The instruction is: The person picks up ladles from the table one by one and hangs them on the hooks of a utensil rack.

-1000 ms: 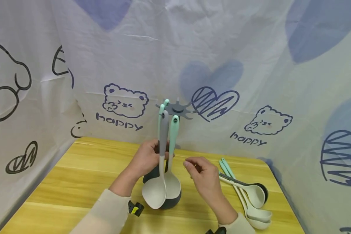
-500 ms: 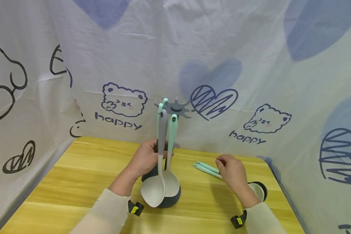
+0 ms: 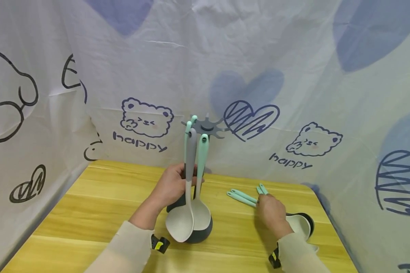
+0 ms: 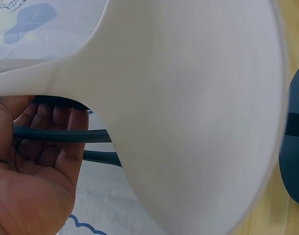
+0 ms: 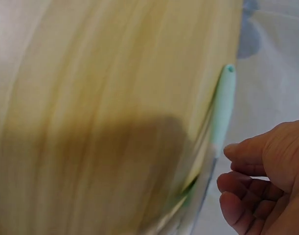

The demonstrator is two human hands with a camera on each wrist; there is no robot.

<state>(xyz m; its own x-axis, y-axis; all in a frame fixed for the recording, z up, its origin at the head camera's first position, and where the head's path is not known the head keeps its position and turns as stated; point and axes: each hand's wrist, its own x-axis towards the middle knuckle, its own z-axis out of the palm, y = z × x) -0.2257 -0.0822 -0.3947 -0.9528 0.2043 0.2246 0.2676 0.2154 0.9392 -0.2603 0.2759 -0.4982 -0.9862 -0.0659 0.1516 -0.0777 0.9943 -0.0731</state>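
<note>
My left hand [image 3: 172, 185] grips the thin dark pole of a utensil stand, fingers curled round it in the left wrist view. A white ladle with a grey handle [image 3: 191, 151] hangs in front, beside another with a mint handle [image 3: 203, 153]. The front ladle's white bowl [image 4: 188, 112] hides much of the left wrist view. More mint handles show behind them. Right of the stand, my right hand [image 3: 272, 214] is low over the loose utensils, mint handles [image 3: 240, 197] showing past it. In the right wrist view, its loosely bent fingers lie beside a mint handle [image 5: 222, 112].
Atop the stand is a grey hook wheel [image 3: 206, 127]. White and dark spoon heads [image 3: 300, 224] lie on the wooden table [image 3: 99, 212] at right, partly covered by the right forearm. Printed white cloth [image 3: 205, 49] hangs behind and at both sides.
My right hand has moved right, away from the stand, then lower over the loose utensils. My left hand keeps its grip, and the hanging ladles stay in place.
</note>
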